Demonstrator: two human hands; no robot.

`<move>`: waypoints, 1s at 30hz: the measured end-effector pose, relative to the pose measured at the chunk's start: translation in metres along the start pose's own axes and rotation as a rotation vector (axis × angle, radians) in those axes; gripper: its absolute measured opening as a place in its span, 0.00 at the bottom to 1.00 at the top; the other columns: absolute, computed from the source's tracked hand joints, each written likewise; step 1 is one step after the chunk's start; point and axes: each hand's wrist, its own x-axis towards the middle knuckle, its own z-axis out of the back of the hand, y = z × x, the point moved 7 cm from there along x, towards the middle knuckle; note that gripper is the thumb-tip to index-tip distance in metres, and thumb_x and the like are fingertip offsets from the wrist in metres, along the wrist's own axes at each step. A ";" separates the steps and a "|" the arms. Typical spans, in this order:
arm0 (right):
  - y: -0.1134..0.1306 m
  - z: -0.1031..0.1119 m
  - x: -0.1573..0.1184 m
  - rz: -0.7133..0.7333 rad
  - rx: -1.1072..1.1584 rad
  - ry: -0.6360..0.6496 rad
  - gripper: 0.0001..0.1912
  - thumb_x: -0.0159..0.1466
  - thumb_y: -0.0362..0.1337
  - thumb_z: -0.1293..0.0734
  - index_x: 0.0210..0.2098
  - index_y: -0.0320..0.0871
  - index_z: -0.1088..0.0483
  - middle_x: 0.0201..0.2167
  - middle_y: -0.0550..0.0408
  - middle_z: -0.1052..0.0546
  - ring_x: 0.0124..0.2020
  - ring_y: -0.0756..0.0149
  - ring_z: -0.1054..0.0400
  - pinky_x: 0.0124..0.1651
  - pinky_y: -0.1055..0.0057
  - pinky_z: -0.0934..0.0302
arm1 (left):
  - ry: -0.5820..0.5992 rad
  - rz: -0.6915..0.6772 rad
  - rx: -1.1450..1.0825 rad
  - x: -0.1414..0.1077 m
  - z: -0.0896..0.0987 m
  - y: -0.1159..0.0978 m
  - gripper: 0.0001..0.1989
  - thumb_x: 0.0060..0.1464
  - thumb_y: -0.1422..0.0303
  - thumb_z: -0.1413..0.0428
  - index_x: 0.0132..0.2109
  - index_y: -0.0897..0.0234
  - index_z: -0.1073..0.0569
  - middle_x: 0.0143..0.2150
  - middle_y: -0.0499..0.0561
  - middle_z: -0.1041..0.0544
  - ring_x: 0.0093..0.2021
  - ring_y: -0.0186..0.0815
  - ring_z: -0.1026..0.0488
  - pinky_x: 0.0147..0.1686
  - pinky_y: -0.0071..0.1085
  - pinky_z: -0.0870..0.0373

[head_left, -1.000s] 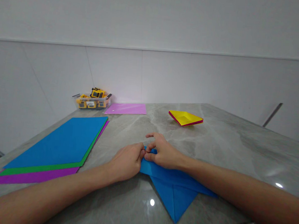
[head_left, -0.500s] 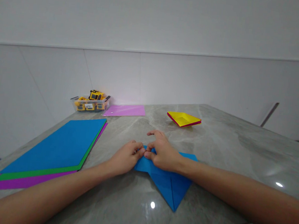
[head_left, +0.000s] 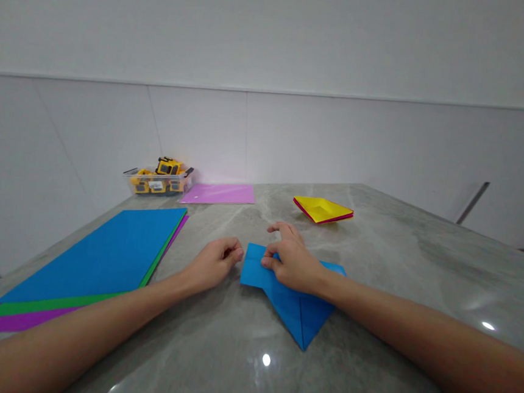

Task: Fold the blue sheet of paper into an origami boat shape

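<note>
A blue folded sheet of paper [head_left: 255, 274] lies on the table in front of me, with a squared flap at the left and a creased point toward me. My right hand [head_left: 295, 263] is over its upper part, thumb and index finger closed on the paper and the other fingers raised. It hides the middle of the upper edge. Just left of the flap, my left hand [head_left: 217, 261] is closed with its fingertips together, apart from the paper. Nothing shows between those fingers.
Blue, green and purple sheets [head_left: 101, 256] are stacked at the left. Behind them stand a clear plastic box [head_left: 157, 184] of yellow toy vehicles and a pink sheet [head_left: 219, 194]. A yellow and red folded paper [head_left: 322, 210] sits farther back on the grey table [head_left: 399, 251].
My left hand has let go of the flap and drawn back to the left. The blue paper and my right hand have shifted slightly away from me.
</note>
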 end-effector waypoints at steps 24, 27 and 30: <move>0.016 -0.008 -0.001 0.133 -0.016 0.068 0.06 0.60 0.36 0.30 0.31 0.42 0.20 0.57 0.40 0.39 0.64 0.44 0.53 0.61 0.45 0.53 | 0.069 -0.555 0.700 -0.019 -0.016 -0.036 0.11 0.59 0.72 0.53 0.31 0.65 0.28 0.34 0.52 0.38 0.34 0.37 0.39 0.32 0.35 0.42; 0.010 -0.009 0.000 0.105 -0.030 0.092 0.07 0.61 0.36 0.30 0.30 0.41 0.21 0.55 0.39 0.37 0.62 0.46 0.49 0.59 0.47 0.50 | 0.062 -0.588 0.713 -0.019 -0.013 -0.033 0.12 0.59 0.72 0.53 0.29 0.65 0.30 0.34 0.52 0.37 0.34 0.37 0.40 0.33 0.35 0.42; 0.005 -0.009 0.001 0.088 -0.042 0.088 0.07 0.61 0.35 0.30 0.29 0.40 0.21 0.55 0.39 0.37 0.61 0.47 0.48 0.59 0.48 0.50 | 0.061 -0.571 0.706 -0.018 -0.011 -0.032 0.12 0.60 0.71 0.54 0.30 0.65 0.29 0.35 0.54 0.36 0.35 0.38 0.39 0.34 0.36 0.41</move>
